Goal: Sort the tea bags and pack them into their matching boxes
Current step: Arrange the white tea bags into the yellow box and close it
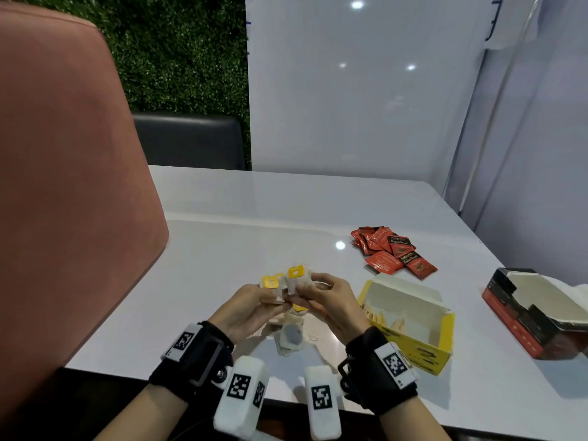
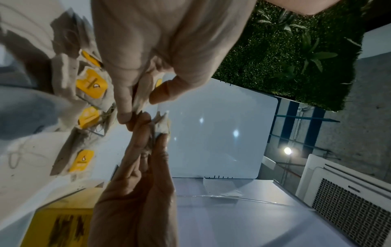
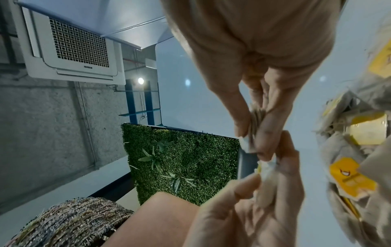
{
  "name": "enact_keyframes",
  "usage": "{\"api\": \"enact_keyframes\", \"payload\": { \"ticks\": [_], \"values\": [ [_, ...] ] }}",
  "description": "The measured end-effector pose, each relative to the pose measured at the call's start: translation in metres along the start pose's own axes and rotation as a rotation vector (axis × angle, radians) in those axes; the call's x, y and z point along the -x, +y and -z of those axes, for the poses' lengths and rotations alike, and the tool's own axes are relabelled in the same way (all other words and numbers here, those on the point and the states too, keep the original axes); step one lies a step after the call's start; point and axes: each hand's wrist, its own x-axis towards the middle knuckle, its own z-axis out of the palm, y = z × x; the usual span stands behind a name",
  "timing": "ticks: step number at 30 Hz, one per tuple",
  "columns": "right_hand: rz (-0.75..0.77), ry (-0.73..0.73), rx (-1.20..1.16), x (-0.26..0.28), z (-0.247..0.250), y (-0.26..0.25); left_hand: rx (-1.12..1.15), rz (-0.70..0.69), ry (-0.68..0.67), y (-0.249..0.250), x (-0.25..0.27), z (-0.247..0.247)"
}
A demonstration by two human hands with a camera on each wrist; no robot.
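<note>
While both your hands meet just above the white table (image 1: 222,237), each one has its own little catch of yellow-tagged tea bags (image 1: 288,283). Your left hand (image 1: 246,308) pinches a small bunch between thumb and curled fingers (image 2: 127,107), yellow tag up top, and your right hand (image 1: 331,300) pinches another bunch the same way, its fingers (image 3: 267,133) pressed against the paper edges. The two bunches are touching, fingertip to fingertip, right in front of you!

Below your hands, more yellow-tagged bags lie in a loose heap (image 1: 291,337) on the table, strings tangled, one showing its dark tea through the paper. In the left wrist view several of their yellow tags (image 2: 91,83) face up beside your palm.

Over to your right, just beside your right wrist, the yellow box (image 1: 423,342) sits open, and a few pale bags already stand along its near-left inner wall. Beyond it, well apart from your hands, a pile of red sachets (image 1: 389,251) lies spread on the table. Farther right still, the red-and-black box (image 1: 521,326) sits open near the table's edge; what it holds, I cannot tell. On your left, a pink chair back (image 1: 63,186) fills the view.
</note>
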Motion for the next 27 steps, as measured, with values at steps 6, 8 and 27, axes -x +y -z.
{"api": "enact_keyframes", "payload": {
  "ticks": [6, 8, 27],
  "values": [
    [-0.059, 0.009, -0.005, -0.003, 0.000, -0.005, 0.255, 0.074, -0.050, -0.003, 0.006, -0.002],
    [-0.084, -0.024, -0.101, -0.004, -0.002, -0.005, 0.287, 0.073, -0.045, -0.004, 0.004, -0.002],
    [0.452, 0.011, 1.141, -0.002, -0.014, 0.007, 0.325, 0.113, -0.006, -0.006, 0.002, 0.001]
  ]
}}
